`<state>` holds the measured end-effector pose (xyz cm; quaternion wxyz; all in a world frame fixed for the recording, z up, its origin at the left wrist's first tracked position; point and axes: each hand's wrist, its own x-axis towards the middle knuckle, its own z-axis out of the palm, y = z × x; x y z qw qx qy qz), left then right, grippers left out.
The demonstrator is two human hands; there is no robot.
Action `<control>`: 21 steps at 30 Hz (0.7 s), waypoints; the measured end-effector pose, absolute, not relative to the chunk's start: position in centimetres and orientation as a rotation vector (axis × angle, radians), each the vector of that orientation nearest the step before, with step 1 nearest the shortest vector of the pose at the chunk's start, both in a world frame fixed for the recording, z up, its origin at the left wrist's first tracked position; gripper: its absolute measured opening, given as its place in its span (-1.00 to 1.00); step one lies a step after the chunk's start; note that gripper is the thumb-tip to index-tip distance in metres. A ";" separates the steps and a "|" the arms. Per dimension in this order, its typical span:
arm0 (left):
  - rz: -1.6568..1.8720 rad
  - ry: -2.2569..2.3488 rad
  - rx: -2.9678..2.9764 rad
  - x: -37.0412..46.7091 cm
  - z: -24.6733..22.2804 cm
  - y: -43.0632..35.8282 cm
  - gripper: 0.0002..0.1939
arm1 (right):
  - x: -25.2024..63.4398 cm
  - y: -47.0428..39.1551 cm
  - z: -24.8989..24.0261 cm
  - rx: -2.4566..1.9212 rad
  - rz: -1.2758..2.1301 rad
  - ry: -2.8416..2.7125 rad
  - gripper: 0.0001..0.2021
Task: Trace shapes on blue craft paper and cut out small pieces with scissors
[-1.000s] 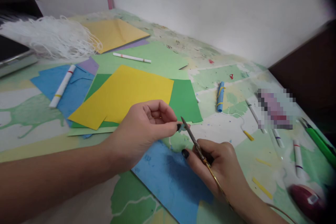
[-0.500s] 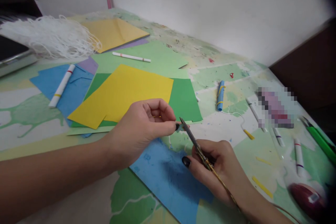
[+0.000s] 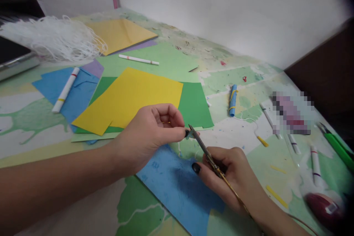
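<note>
Small blue-grey scrap [image 3: 191, 134] was at the tip of the left hand [image 3: 156, 129], pinched between thumb and index finger, above the far end of a blue sheet [image 3: 177, 191]. Mostly hidden by the grip, so exact shape unclear. Right hand [image 3: 235, 177] was closed round golden-handled scissors [image 3: 204, 148], tips pointing up and away, right beside the scrap; blades looked nearly together. Couldn't tell whether they were biting the scrap or just passing in front of it.

Left of the hands: yellow sheet [image 3: 146, 94] over a green sheet [image 3: 195, 99]. To the right: blue roll [image 3: 233, 101] with yellow bands, two loose yellow strips [image 3: 277, 196], a dark red mouse [image 3: 322, 206].

Risks, my judgement: left thumb sat very near the blades, so a slip or too deep a bite could nick it. Scrap was tiny with little to grip; blade pressure could twist it or pull it free. It could then drop onto the blue sheet and be hard to spot, colours being close. Wobbly wrists, neither visibly braced, could spoil the cut line.
</note>
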<state>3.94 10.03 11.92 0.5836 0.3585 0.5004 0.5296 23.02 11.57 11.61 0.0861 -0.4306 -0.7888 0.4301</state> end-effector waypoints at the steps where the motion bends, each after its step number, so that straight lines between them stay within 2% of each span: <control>1: 1.235 1.168 0.839 3.9 11.9 10.1 -0.84 | 23.0 11.6 11.6 -1.282 1.277 -2.355 -0.61; 21: 1.162 1.169 0.862 3.6 12.2 10.4 -0.84 | 23.1 11.7 11.7 -1.272 1.205 -2.366 -0.58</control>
